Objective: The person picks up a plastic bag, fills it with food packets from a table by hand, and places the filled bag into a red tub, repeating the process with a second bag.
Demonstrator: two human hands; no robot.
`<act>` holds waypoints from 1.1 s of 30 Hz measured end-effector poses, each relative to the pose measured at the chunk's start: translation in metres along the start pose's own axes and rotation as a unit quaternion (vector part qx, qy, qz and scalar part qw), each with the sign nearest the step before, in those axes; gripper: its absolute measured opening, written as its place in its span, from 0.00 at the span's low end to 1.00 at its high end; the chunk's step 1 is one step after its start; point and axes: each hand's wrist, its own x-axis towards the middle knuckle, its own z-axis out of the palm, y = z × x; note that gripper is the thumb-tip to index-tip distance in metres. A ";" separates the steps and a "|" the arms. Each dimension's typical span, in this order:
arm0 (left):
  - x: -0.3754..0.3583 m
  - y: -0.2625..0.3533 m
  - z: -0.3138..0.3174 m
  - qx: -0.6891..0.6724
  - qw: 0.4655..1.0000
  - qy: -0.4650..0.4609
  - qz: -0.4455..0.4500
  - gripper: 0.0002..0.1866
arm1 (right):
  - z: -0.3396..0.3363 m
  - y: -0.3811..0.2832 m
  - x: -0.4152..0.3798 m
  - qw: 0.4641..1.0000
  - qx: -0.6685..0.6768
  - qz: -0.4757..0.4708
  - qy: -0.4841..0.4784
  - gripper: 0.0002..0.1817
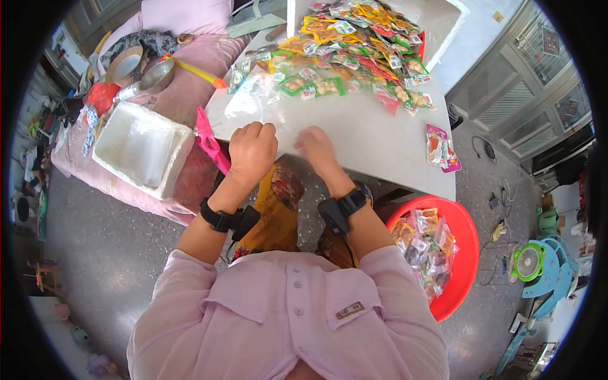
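My left hand (253,151) is closed in a fist at the near edge of the white table (386,142); whatever its fingers hold, if anything, is hidden. Just beyond it lies a shiny sheet of clear plastic (256,95), perhaps a bag. My right hand (316,151) hovers at the same edge, a little apart from the left. Motion smears its fingers, so their grip does not show. Further back, a large heap of small snack packets (361,47) spreads over the table, with green-edged packets (310,84) at its near side.
A white foam box (443,31) stands behind the heap. Two pink packets (441,149) lie at the table's right. Below, a red basin (465,253) holds many packets. At left are a pink cloth-covered seat, an open foam box (142,152) and something bright pink (212,140).
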 end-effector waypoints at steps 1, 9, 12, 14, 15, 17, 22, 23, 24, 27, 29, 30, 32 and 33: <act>0.001 -0.004 0.008 0.008 0.999 -0.037 0.002 0.03 | -0.001 0.001 0.008 1.000 -0.026 -0.004 -0.009 0.08; -0.019 -0.022 0.114 -0.031 0.968 -0.214 -0.129 0.02 | -0.067 0.021 0.076 0.905 -0.369 -0.208 0.032 0.11; -0.027 -0.021 0.129 -0.068 0.981 -0.148 -0.106 0.03 | -0.088 0.007 0.105 0.867 -0.421 -0.256 0.072 0.14; -0.029 -0.023 0.131 -0.081 0.986 -0.117 -0.089 0.03 | -0.086 0.002 0.126 0.835 -0.480 -0.261 0.071 0.17; -0.028 -0.023 0.131 -0.088 0.988 -0.101 -0.080 0.03 | -0.084 0.000 0.136 0.817 -0.508 -0.264 0.071 0.18; -0.028 -0.022 0.133 -0.097 0.989 -0.086 -0.076 0.03 | -0.074 0.003 0.162 0.790 -0.540 -0.286 0.055 0.21; -0.027 -0.023 0.131 -0.100 0.989 -0.081 -0.073 0.04 | -0.030 -0.003 0.185 0.727 -0.648 -0.227 0.022 0.25; -0.028 -0.023 0.132 -0.098 0.989 -0.083 -0.074 0.04 | -0.027 0.002 0.191 0.719 -0.666 -0.198 0.010 0.25; -0.028 -0.023 0.133 -0.096 0.989 -0.085 -0.076 0.04 | -0.025 0.003 0.193 0.710 -0.684 -0.169 -0.003 0.26; -0.027 -0.022 0.129 -0.106 0.987 -0.087 -0.081 0.04 | -0.030 0.006 0.186 0.714 -0.683 -0.154 0.010 0.26; -0.028 -0.023 0.130 -0.105 0.987 -0.088 -0.082 0.04 | -0.042 0.008 0.176 0.711 -0.688 -0.149 0.006 0.26; -0.028 -0.023 0.131 -0.107 0.987 -0.088 -0.081 0.04 | -0.051 0.010 0.168 0.708 -0.691 -0.145 0.006 0.26; -0.029 -0.022 0.131 -0.093 0.988 -0.090 -0.086 0.03 | -0.070 0.016 0.150 0.694 -0.708 -0.130 0.012 0.26; -0.029 -0.022 0.131 -0.086 0.988 -0.092 -0.088 0.03 | -0.078 0.018 0.140 0.687 -0.716 -0.123 0.015 0.25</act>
